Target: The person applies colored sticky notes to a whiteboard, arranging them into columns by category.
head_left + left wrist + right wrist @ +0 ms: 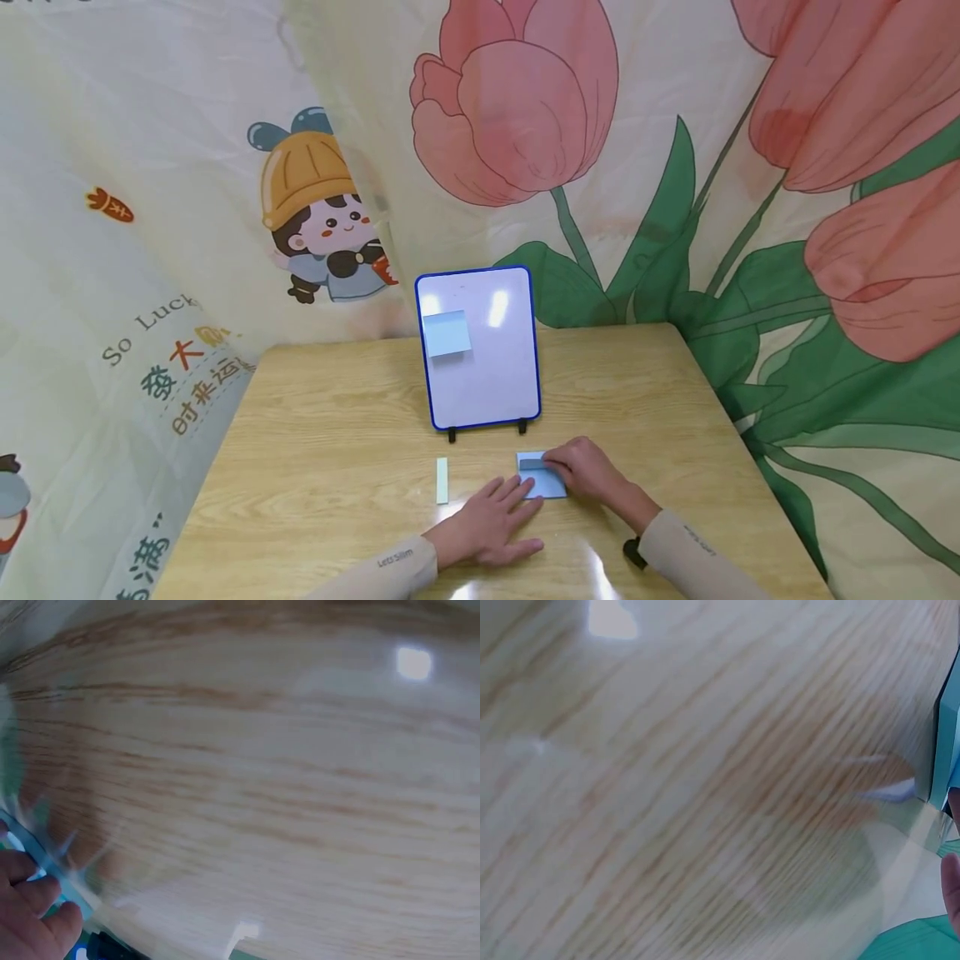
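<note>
A pad of blue sticky notes [546, 485] lies on the table in front of the whiteboard. My right hand [592, 473] pinches the top sheet near the pad's upper right, where a strip of the sheet stands folded up. With fingers spread, my left hand [491, 521] rests on the table, and its fingertips touch the pad's lower left. In the left wrist view, fingers [37, 907] lie against the pad's blue edge [64, 881]. At the right wrist view's border, only a bit of the pad [949, 735] and some fingertips [951, 881] show.
A blue-framed whiteboard [495, 375] stands upright on black feet, with a light blue sticky note [446, 335] stuck on its left side. Left of the pad lies a narrow pale green strip [442, 481]. The wooden table [322, 417] meets a printed cloth backdrop [360, 50].
</note>
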